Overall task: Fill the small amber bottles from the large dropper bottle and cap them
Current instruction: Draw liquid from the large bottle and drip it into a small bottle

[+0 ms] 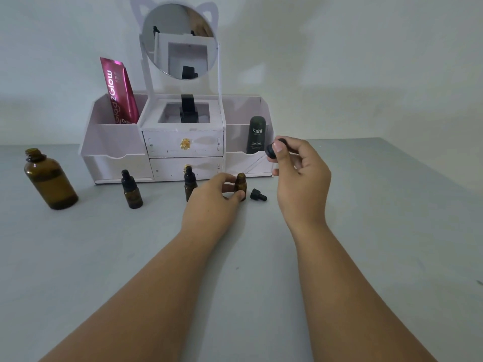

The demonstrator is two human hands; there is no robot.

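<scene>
A pale grey desk (366, 231) stood against a plain light wall, with a white organizer (115, 150) at its back edge, topped by a round mirror (180, 40) in a cat-eared frame. A pink tube (120, 92) leaned in the organizer's left compartment, a black bottle (188, 109) stood in the centre recess, and a dark green Kahf bottle (257, 134) stood in the right compartment.

The large dropper bottle (49, 180) stood uncapped at the far left of the desk, well apart from the hands. Two small capped amber bottles stood in front of the drawers: one (131, 190) to the left, the other (189, 182) just beside the left hand (213, 202). That hand's grip was narrow, thumb and fingers closed around an open small amber bottle (241, 183) standing upright on the desk. A loose black dropper cap (258, 195) lay on its side just right of it.

The right hand (300, 173) was raised above the desk, its grip pinched on the black bulb of the dropper (273, 149), whose clear glass tube slanted down towards the open bottle; whether its tip reached the bottle's mouth could not be told.
</scene>
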